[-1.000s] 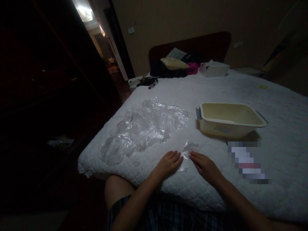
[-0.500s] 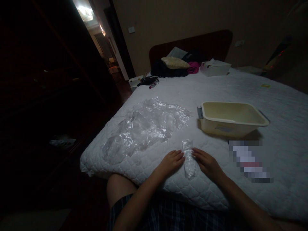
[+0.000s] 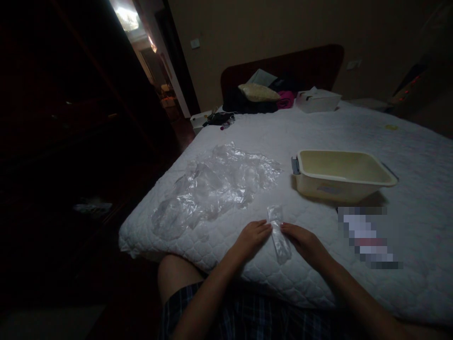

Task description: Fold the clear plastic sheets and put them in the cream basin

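Left hand [image 3: 253, 237] and right hand [image 3: 307, 243], fingers outstretched, neither grip closed, touch opposite edges of folded clear plastic [image 3: 280, 243] on the bed [image 3: 262, 132]; crumpled plastic [image 3: 219, 182] lies left.

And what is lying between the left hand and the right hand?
In the head view, a narrow strip of clear plastic lies on the bed between the left hand and the right hand.
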Demonstrator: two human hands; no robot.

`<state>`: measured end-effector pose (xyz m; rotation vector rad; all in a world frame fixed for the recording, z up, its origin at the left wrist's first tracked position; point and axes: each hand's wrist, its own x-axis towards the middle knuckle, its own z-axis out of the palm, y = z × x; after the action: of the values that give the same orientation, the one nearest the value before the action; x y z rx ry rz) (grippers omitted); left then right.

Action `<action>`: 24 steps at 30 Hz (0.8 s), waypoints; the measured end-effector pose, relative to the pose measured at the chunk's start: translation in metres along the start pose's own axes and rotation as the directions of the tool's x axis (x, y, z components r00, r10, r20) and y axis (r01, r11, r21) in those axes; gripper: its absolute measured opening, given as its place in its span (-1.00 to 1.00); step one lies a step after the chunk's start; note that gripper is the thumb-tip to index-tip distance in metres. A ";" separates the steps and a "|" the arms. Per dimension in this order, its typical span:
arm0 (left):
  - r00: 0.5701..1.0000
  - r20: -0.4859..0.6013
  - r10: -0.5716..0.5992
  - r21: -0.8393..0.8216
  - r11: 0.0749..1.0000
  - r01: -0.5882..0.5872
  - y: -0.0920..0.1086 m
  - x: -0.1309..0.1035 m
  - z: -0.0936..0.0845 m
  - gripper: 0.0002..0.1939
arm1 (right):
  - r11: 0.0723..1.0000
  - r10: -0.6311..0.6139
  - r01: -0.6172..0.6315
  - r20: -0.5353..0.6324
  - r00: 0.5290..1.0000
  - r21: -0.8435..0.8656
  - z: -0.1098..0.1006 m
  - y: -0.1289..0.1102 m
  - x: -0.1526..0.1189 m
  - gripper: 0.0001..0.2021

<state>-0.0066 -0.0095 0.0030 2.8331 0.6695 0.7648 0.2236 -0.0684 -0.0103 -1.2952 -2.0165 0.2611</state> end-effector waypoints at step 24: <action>0.938 -0.051 -0.342 -0.215 0.921 0.324 0.007 0.018 0.006 -0.82 | 0.946 0.294 -0.287 -0.025 0.955 0.150 -0.001 -0.010 0.009 -0.77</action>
<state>0.0134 -0.0077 0.0075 2.4235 0.9938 0.8442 0.2150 -0.0655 -0.0005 -1.4887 -1.7282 0.5010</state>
